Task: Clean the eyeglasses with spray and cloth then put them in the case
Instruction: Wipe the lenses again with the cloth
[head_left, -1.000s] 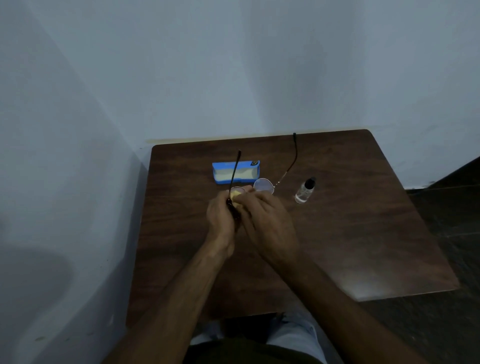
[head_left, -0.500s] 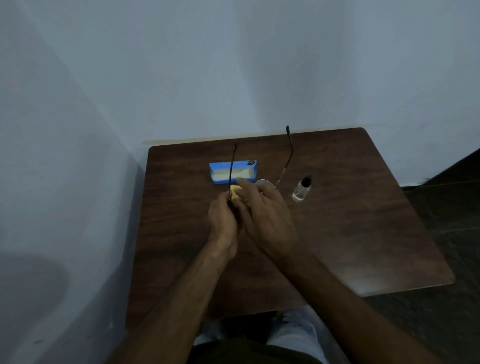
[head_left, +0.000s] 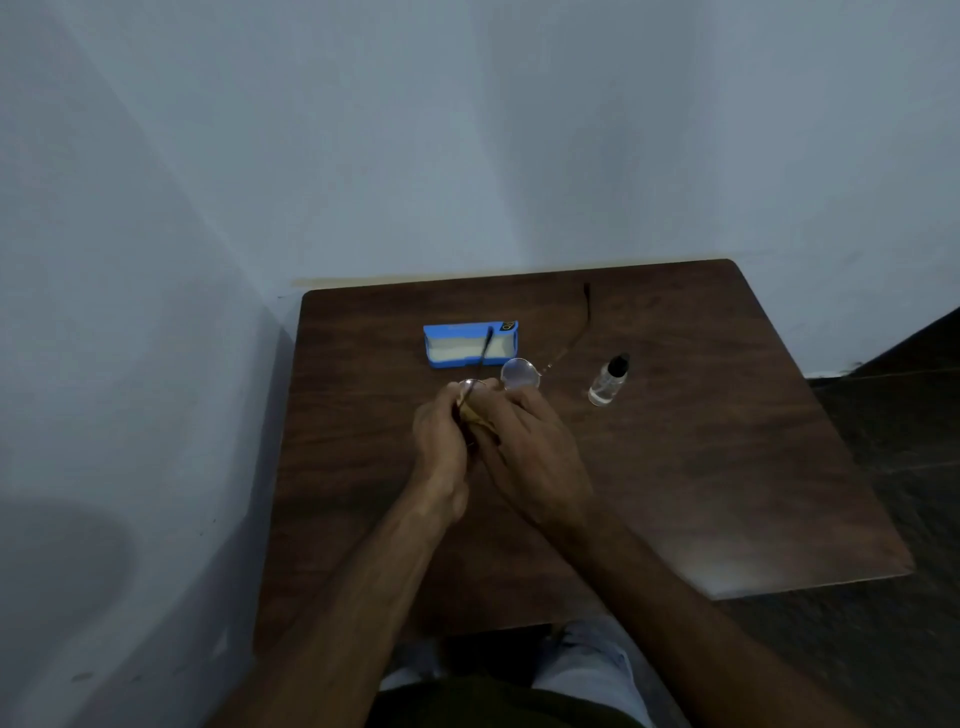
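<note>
Head view has the eyeglasses (head_left: 519, 374) held just over the middle of the table (head_left: 727, 467), temples unfolded and pointing toward 12 o'clock; one round lens shows bare at 1 o'clock of the knuckles, the other is mostly hidden among the fingers. They look light, thin-wired and fragile, with slick lenses and temples that would bend easily; I judge the rim or the hinge the safe hold, never a temple's tip. The left hand (head_left: 439, 441) curls round the frame near the hinge; the right hand (head_left: 530, 447), touching it, pinches the yellow cloth (head_left: 475, 415) against the covered lens; both forearms come in from 6 o'clock, wrists close. The blue case (head_left: 470, 345) lies at 12 o'clock of the hands, cream inside showing; the spray bottle (head_left: 609, 379) stands at 2 o'clock, apart.
</note>
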